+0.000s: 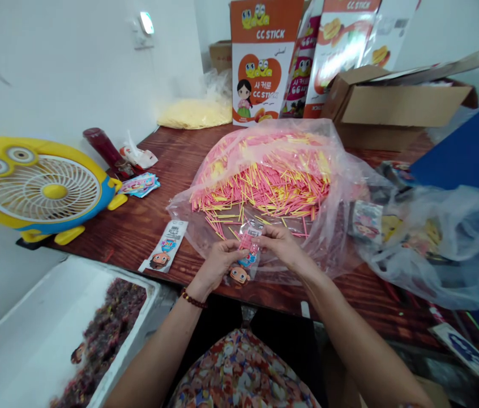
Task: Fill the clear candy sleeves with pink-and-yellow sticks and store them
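Both hands meet at the near edge of a brown wooden table [171, 170]. My left hand [218, 263] and my right hand [282, 246] pinch a small clear printed packet [248, 249] that holds pink sticks, with a cartoon face at its lower end. Just beyond lies an open clear plastic bag [337, 170] heaped with pink and yellow sticks [265, 181]. A flat empty packet [165, 246] with the same print lies on the table to the left of my left hand.
A yellow cartoon desk fan [39, 190] stands at the left edge. A white bin [22, 334] of filled packets sits below left. Cardboard boxes [392, 107], "CC STICK" display cartons [260, 62] and another plastic bag [435, 238] crowd the back and right.
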{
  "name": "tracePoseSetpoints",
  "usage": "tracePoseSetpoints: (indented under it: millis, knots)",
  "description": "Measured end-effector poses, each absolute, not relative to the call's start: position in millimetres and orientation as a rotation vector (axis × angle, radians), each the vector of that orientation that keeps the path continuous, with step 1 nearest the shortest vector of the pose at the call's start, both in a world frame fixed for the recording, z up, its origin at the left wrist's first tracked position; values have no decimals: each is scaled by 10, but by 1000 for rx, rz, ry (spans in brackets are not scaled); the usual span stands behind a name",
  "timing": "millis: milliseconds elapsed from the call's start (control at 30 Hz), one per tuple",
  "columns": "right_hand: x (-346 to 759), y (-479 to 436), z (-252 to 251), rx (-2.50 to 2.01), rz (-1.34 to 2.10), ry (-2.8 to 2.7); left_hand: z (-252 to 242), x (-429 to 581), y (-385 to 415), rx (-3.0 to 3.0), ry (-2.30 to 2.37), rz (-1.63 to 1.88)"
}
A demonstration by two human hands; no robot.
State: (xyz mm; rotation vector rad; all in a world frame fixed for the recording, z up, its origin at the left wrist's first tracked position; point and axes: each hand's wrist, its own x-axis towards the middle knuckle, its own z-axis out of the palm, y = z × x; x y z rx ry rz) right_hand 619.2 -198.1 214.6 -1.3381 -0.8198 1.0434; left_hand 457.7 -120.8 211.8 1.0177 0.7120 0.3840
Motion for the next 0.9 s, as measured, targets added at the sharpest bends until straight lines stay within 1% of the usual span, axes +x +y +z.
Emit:
tracePoseSetpoints:
  millis: [200,333,433,533,633,767,900]
  knots:
    - [6234,-1968,2179,-1396,988,-893,2090,4572,-1177,1120,695,403]
    - [6269,-1930,2166,-1487,901,-1006,2032,4558,-1143,1167,676,315]
    - [6345,-1935,2122,-1521,854,-907,1966,4525,-1085,1268,664,257]
    - [6487,-2031,2088,-1512,851,-729,1918,4482,-1018,1595,714,364]
    - [6638,-2207,2063,-1582,974,-741,1907,4488,-982,2082,782,419]
    - [6749,-2407,1948,-1685,1088,-819,1922,4638,-1001,2663,680,134]
    - [6774,-2477,1757,-1752,1081,-844,1955,4825,-1019,2877,658,-108]
